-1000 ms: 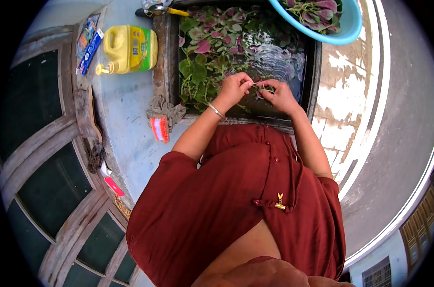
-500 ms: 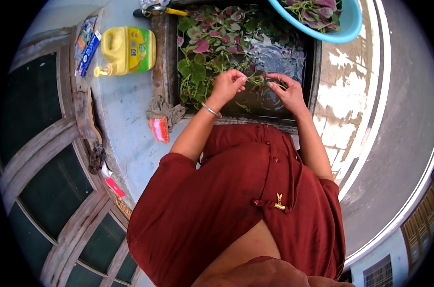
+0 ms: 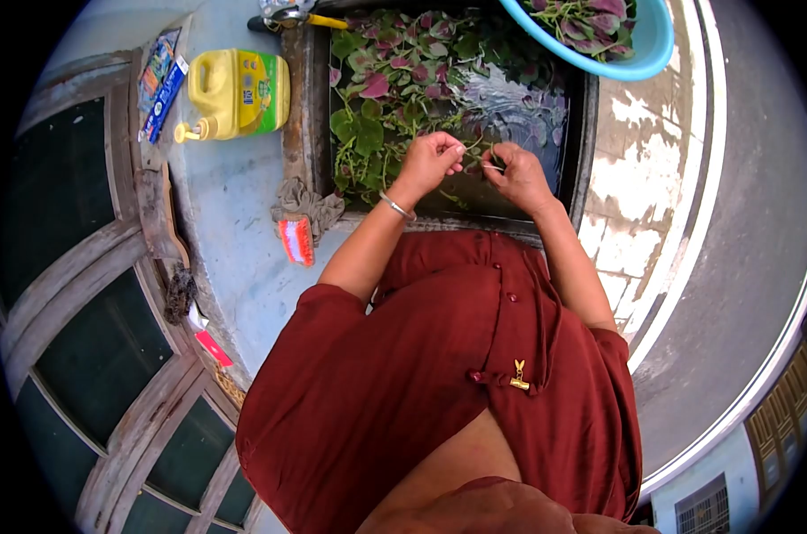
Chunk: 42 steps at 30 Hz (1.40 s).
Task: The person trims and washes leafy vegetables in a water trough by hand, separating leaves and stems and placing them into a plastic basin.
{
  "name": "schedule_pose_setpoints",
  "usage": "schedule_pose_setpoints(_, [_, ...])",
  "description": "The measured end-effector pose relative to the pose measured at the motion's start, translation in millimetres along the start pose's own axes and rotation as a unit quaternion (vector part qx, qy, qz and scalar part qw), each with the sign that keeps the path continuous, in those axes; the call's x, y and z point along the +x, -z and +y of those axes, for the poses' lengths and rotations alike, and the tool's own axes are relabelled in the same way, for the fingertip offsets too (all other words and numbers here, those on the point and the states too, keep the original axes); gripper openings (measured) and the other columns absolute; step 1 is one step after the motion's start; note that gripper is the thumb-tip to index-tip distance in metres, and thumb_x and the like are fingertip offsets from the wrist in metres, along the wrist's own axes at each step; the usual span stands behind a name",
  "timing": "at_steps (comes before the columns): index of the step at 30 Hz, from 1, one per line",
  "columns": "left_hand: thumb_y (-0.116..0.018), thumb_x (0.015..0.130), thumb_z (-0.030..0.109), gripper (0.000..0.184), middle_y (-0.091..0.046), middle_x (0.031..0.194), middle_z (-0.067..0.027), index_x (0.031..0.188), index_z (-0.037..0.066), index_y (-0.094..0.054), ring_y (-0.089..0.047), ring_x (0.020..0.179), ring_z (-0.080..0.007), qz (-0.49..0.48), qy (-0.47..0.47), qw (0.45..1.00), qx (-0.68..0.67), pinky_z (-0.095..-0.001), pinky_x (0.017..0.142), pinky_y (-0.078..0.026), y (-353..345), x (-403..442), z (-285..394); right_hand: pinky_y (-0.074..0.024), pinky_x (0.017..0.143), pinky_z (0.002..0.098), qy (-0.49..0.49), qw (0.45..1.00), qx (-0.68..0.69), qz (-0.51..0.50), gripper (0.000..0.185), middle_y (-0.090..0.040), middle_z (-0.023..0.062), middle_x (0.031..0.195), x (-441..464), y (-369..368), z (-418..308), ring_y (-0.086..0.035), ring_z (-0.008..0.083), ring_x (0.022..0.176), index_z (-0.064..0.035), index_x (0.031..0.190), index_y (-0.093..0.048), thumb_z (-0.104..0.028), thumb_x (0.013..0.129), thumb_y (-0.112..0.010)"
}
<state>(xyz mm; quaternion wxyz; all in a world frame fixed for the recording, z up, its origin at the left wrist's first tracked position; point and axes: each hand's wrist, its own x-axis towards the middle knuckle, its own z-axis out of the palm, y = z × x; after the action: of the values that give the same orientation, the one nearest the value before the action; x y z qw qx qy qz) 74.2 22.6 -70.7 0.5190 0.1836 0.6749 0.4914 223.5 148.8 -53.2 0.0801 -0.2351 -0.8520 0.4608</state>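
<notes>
A: What are the hands up to on your feed?
B: From my remote seat, both are over the near half of the basin. Left hand has its fingertips pinched narrow on a thin green stem. Right hand is just beside it, fingers curled, but I can't tell how tightly they're gripping any greenery.
A: And the other leaves?
B: I see purple-green leaves mostly along the basin's left and far sides. Yellow jug left of it, blue tub by its far right corner.
</notes>
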Motion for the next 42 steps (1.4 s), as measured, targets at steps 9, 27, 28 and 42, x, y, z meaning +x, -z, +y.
schedule_pose_setpoints(9, [-0.057,0.087,0.013,0.011,-0.059,0.070,-0.0020,0.085,0.002,-0.057,-0.058,0.058,-0.0083,0.049,-0.023,0.998,-0.025,-0.0192,0.052,-0.046,0,-2,7,-0.0459,0.061,0.0322,-0.270,0.957,0.082,0.068,0.018,-0.063,0.0151,0.074,3,-1,34,-0.060,0.0228,0.066,-0.0038,0.080,-0.060,-0.021,0.074,-0.063])
schedule_pose_setpoints(27, [-0.056,0.088,0.015,0.012,-0.058,0.073,-0.0028,0.086,0.003,-0.056,-0.058,0.061,-0.0110,-0.001,0.080,0.980,-0.182,-0.0196,0.053,-0.047,-8,-3,6,-0.0446,0.059,0.0285,-0.115,0.972,0.203,0.003,0.014,-0.060,0.0062,0.065,0,-7,2,-0.054,0.0115,0.061,-0.0025,0.082,-0.061,-0.016,0.083,-0.061])
schedule_pose_setpoints(28, [-0.056,0.088,0.015,0.012,-0.058,0.073,-0.0028,0.086,0.003,-0.056,-0.058,0.060,-0.0108,-0.003,0.078,0.980,-0.181,-0.0195,0.053,-0.047,-9,-3,5,-0.0446,0.059,0.0285,-0.115,0.972,0.203,0.003,0.014,-0.060,0.0062,0.065,0,-4,-1,-0.054,0.0115,0.061,-0.0025,0.082,-0.061,-0.016,0.083,-0.061])
schedule_pose_setpoints(42, [-0.059,0.084,0.013,0.012,-0.060,0.066,-0.0026,0.082,0.001,-0.059,-0.058,0.057,-0.0089,-0.047,0.010,0.985,0.165,-0.0224,0.052,-0.046,-21,-19,-8,-0.0459,0.067,0.0329,-0.084,0.975,0.190,-0.073,0.010,-0.060,0.0154,0.080,-11,15,7,-0.060,0.0305,0.074,-0.0034,0.087,-0.055,-0.010,0.081,-0.059])
